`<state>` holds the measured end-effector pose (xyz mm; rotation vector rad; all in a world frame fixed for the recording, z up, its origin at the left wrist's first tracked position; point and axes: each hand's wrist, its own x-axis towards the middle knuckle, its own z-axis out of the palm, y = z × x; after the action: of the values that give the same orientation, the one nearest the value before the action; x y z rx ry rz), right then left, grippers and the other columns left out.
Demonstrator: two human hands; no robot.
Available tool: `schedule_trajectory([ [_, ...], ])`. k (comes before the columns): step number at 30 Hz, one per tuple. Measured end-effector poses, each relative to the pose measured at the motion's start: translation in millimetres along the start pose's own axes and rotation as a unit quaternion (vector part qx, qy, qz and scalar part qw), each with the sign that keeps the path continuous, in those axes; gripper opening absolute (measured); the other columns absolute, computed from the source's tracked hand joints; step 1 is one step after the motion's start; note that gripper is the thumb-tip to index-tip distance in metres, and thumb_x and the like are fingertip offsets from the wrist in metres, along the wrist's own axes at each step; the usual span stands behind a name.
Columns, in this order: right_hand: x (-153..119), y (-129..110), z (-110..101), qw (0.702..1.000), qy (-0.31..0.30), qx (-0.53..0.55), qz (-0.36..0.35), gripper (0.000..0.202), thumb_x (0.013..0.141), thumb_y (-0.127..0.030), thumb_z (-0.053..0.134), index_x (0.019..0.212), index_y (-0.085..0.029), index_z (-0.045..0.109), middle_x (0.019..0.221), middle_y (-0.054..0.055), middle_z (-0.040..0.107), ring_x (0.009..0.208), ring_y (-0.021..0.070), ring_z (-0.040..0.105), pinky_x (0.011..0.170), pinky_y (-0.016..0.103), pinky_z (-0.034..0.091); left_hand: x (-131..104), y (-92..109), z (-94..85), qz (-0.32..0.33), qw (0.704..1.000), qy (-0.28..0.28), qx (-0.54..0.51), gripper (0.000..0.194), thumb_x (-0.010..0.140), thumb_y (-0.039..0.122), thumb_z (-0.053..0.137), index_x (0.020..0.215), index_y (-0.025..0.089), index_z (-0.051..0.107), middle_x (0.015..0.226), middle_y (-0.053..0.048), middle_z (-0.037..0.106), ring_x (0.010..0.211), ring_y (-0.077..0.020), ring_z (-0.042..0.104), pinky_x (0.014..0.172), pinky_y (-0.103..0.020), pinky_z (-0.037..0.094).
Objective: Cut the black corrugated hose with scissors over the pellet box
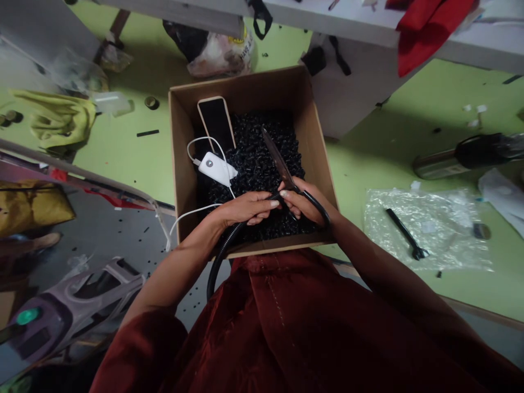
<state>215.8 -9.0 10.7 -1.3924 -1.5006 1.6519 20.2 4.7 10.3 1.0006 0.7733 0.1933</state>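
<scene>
My left hand (256,207) is closed round a black corrugated tube (229,243), whose length hangs down over the near edge of the cardboard box (323,158). In my right hand (301,204) is a pair of dark scissors (278,158), the blades pointing up and away from me. The fingertips of both hands meet close together at the tube's end. Beneath them the box holds a heap of small black pieces (262,142). A phone (216,120) leans at the box's far left, with a white power bank (216,168) and its cable before it.
On the green table, a clear plastic bag (450,240) with a black strip-like tool (405,232) lies right, below a metal bottle (438,165). A yellow cloth (61,117) is at left. A purple plastic chair (77,300) stands lower left. A white shelf edge (347,24) crosses above.
</scene>
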Motion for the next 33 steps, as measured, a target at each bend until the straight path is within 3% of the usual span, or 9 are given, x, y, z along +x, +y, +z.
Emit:
schedule_trajectory([
  [5,0.2,-0.1,-0.5,1.0,0.002,0.008,0.019,0.028,0.082,-0.046,0.056,0.093,-0.021,0.049,0.056,-0.008,0.045,0.042,0.0065,0.04,0.039,0.02,0.037,-0.3,0.0,0.6,0.012,1.0,0.007,0.01,0.03,0.086,0.045,0.053,0.081,0.016,0.046,0.062,0.006,0.041,0.043,-0.0022,0.036,0.04,-0.017,0.027],
  [12,5.2,-2.3,-11.5,0.995,0.037,0.091,0.024,0.028,0.08,-0.045,0.06,0.09,-0.021,0.048,0.057,-0.009,0.044,0.039,0.0051,0.036,0.035,0.019,0.033,-6.1,4.9,-1.7,0.032,0.999,0.023,-0.018,0.02,0.084,0.033,0.058,0.091,0.015,0.051,0.067,0.003,0.054,0.052,-0.0058,0.051,0.051,-0.02,0.042],
  [18,13.3,-13.2,-15.2,0.998,0.056,0.026,0.012,0.028,0.08,-0.045,0.062,0.089,-0.021,0.048,0.056,-0.008,0.044,0.039,0.0055,0.037,0.035,0.019,0.034,-2.0,0.4,-4.7,0.034,0.995,0.056,-0.078,0.017,0.085,0.025,0.056,0.097,0.014,0.053,0.074,-0.001,0.06,0.054,-0.0084,0.059,0.055,-0.025,0.049],
  [23,27.5,-28.7,-21.0,0.995,0.089,-0.029,-0.036,0.027,0.081,-0.045,0.062,0.087,-0.022,0.049,0.056,-0.007,0.044,0.041,0.0056,0.039,0.037,0.018,0.034,-0.7,3.7,-5.4,0.058,0.989,0.099,-0.096,0.023,0.088,0.028,0.052,0.105,0.013,0.054,0.068,0.001,0.057,0.044,-0.0062,0.051,0.043,-0.02,0.041],
  [28,44.3,-31.6,-20.4,0.994,0.108,-0.026,-0.02,0.029,0.08,-0.048,0.061,0.084,-0.023,0.047,0.056,-0.007,0.044,0.039,0.0064,0.038,0.035,0.019,0.033,1.3,4.4,-7.4,0.09,0.97,0.14,-0.177,0.024,0.082,0.02,0.06,0.105,0.013,0.054,0.07,0.001,0.057,0.05,-0.0057,0.051,0.047,-0.019,0.041],
  [33,52.0,-23.6,-18.6,0.992,0.109,-0.062,-0.019,0.031,0.082,-0.052,0.057,0.091,-0.023,0.05,0.057,-0.006,0.045,0.041,0.0083,0.041,0.039,0.022,0.036,1.9,5.0,-8.1,0.064,0.955,0.165,-0.239,0.014,0.084,0.021,0.06,0.093,0.012,0.058,0.063,0.003,0.048,0.043,-0.0009,0.037,0.037,-0.012,0.019],
])
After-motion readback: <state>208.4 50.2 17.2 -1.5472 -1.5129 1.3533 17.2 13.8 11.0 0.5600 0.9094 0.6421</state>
